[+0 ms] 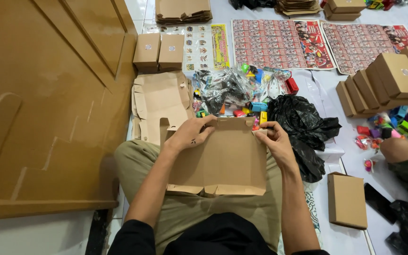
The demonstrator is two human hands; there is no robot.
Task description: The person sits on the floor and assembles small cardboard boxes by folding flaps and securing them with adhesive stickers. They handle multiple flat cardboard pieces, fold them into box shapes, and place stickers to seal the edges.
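The flat cardboard sheet (223,160) is plain brown, like the folded boxes (159,51) and the wooden door (48,94). The trousers (133,160) are olive khaki. The plastic bag (303,125) is glossy black. The small toys (253,106) are blue, red, yellow and green. The sticker sheets (279,45) are red and white with rows of tiny pictures.

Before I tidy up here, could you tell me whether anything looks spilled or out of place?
Small bright toys lie loose beside the crumpled black bag, not contained. Both hands hold a flat box blank.
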